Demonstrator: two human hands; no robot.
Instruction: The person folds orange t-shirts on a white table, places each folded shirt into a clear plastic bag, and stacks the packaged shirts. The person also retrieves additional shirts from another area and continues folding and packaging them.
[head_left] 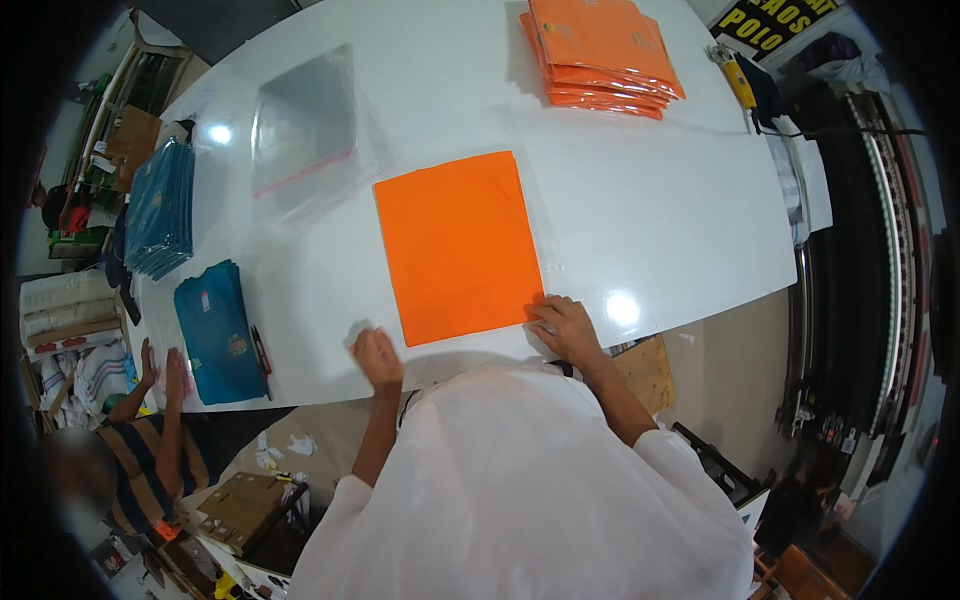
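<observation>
A flat, squared orange folded garment point(462, 250) lies on the white table in front of me. A thin clear plastic edge shows along its right side. My right hand point(567, 327) is at the garment's near right corner, fingers bent and closed on it. Just off the near left corner, my left hand point(376, 357) hovers, blurred by motion, with its fingers seemingly curled; whether it holds anything does not show.
Clear plastic bags point(306, 130) lie beyond the garment to the left. Bagged orange garments point(604, 55) are piled at the far right. Teal bagged garments point(162, 210) and a teal folded stack point(220, 335) sit at left, by a pen point(261, 350) and a co-worker's hands point(172, 380).
</observation>
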